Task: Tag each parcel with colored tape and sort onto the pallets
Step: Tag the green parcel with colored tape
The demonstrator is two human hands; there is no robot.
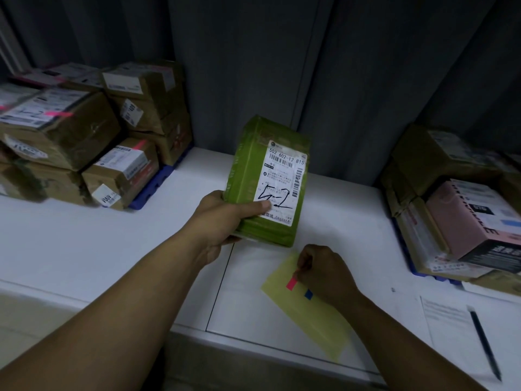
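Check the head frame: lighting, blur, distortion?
Head view: dim, cool light, no glare; the label on the parcel in the left hand reads sharply; the pink tape pinched by the right hand is slightly soft; the pen and stacked boxes smear near the edges; wide-angle splays the wall lines.

Left hand (222, 218) grips, right hand (327, 273) pinches

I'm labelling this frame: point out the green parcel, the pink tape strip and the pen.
green parcel (270, 179): head view, on its white label near the middle.
pink tape strip (290, 284): head view, on its lower free end.
pen (485, 345): head view, mid-barrel.
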